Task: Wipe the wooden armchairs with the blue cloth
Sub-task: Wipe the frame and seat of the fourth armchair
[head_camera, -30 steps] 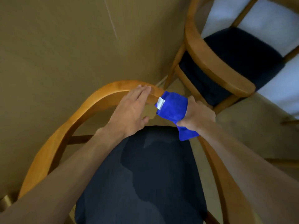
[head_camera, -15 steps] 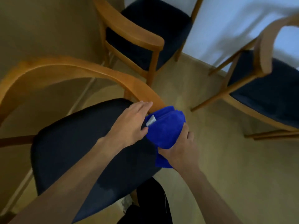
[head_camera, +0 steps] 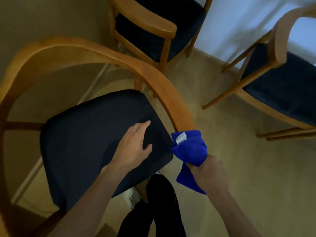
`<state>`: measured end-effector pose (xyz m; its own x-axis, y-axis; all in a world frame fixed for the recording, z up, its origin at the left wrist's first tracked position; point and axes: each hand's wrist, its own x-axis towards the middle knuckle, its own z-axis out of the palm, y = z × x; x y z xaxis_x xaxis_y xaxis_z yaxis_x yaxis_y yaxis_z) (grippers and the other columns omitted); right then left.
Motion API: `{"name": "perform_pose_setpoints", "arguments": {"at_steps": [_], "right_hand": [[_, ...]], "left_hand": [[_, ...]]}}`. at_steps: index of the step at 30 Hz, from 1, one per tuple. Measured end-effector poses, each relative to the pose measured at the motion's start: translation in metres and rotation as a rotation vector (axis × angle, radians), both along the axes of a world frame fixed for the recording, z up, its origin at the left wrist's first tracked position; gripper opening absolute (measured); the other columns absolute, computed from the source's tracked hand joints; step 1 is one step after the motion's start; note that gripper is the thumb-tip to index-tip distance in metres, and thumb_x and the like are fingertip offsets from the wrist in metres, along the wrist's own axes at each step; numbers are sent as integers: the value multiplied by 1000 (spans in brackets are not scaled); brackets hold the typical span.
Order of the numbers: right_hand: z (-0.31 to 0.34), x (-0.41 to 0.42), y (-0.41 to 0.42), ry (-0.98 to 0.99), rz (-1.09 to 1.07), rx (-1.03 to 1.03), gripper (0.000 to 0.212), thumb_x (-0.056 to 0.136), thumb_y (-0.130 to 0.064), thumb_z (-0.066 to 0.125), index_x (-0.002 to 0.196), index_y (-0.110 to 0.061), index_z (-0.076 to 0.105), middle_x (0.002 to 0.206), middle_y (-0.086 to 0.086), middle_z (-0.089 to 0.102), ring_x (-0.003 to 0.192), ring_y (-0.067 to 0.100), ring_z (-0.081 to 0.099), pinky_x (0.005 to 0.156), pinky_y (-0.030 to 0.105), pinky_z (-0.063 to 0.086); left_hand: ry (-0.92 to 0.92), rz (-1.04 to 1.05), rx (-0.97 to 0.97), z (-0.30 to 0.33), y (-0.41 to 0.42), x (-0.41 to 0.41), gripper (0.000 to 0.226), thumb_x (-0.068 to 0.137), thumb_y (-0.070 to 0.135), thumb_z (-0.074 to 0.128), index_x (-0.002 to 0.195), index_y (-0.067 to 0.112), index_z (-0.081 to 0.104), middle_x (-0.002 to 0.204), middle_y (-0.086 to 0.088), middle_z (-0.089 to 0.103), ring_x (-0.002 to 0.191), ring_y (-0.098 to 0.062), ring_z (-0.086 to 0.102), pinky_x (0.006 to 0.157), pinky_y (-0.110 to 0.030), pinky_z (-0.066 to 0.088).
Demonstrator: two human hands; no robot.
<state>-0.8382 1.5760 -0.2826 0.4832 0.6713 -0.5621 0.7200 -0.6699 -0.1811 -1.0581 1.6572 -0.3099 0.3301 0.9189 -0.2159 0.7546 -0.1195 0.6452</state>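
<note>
A wooden armchair [head_camera: 95, 53] with a curved arm rail and a dark seat cushion [head_camera: 89, 134] stands right below me. My right hand [head_camera: 209, 175] grips the blue cloth [head_camera: 189, 147], which is wrapped over the front end of the chair's right arm rail. A white label shows on the cloth. My left hand [head_camera: 133, 146] rests flat on the seat cushion, fingers straight and holding nothing.
A second armchair [head_camera: 153, 26] stands at the top centre, close behind the first. A third armchair [head_camera: 280, 79] stands at the right by the white wall. My dark trouser legs [head_camera: 159, 207] are at the bottom centre. Beige floor lies between the chairs.
The cloth in my right hand has slid down the right arm rail from the curved back to its front end. My left hand left the rail and now lies on the seat.
</note>
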Motion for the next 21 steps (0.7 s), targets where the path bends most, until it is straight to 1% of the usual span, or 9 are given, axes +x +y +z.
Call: {"name": "perform_pose_setpoints", "arguments": {"at_steps": [4,7,10,12,14,15,17,19,21], "right_hand": [[18,2,18,50,71,-157,35,90,-45,63,75,-20,45,69,-2,58,61,9,53,50,20,34],[28,-1,23,118,99,-242,38,87,-52,65,78,-21,45,75,-2,59,66,9,55,52,19,34],[31,-21,22,343,75,-194,32,82,-53,71,86,-29,50,85,-7,62,76,8,58,57,19,37],[30,-43,31,437,143,-54,26,83,-49,72,83,-32,53,81,-13,62,75,4,59,59,16,38],[28,-66,51,442,237,92,26,83,-46,73,78,-31,52,73,-13,61,70,4,59,58,13,37],[28,-76,63,437,283,139,26,84,-45,73,78,-30,52,71,-13,60,68,3,58,58,13,36],[29,-95,84,468,380,184,25,84,-45,72,85,-32,51,74,-15,58,71,2,57,65,16,40],[26,-110,97,527,448,196,29,83,-45,73,98,-31,52,82,-16,59,78,1,57,71,19,43],[23,-121,102,613,462,172,41,79,-45,77,110,-29,54,92,-16,62,85,1,59,74,18,44]], "left_hand": [[-6,93,-22,-3,-12,-18,69,89,27,65,149,22,31,140,7,44,130,-11,38,106,-25,32],[-4,162,-39,-4,-17,-31,68,89,27,66,148,21,33,137,7,48,128,-11,40,101,-20,30],[3,205,-74,-1,-21,-45,63,91,29,63,147,24,34,134,11,49,126,-9,42,98,-19,30],[-34,233,-96,2,-22,-53,51,95,33,57,142,24,42,128,12,55,120,-7,49,95,-19,37],[-164,314,-177,9,-20,-61,38,98,39,48,133,25,52,120,12,62,114,-3,56,90,-14,42],[-237,360,-227,15,-18,-64,36,98,44,43,128,28,55,118,13,63,111,1,56,88,-12,42],[-404,409,-324,25,-13,-71,39,95,57,41,123,34,57,118,18,63,111,5,56,90,-18,43],[-601,411,-406,35,-7,-74,43,91,62,47,122,35,57,120,19,63,113,2,57,96,-26,45],[-712,425,-420,39,-2,-77,37,91,50,58,122,29,57,118,15,66,111,-3,61,91,-24,50]]}}
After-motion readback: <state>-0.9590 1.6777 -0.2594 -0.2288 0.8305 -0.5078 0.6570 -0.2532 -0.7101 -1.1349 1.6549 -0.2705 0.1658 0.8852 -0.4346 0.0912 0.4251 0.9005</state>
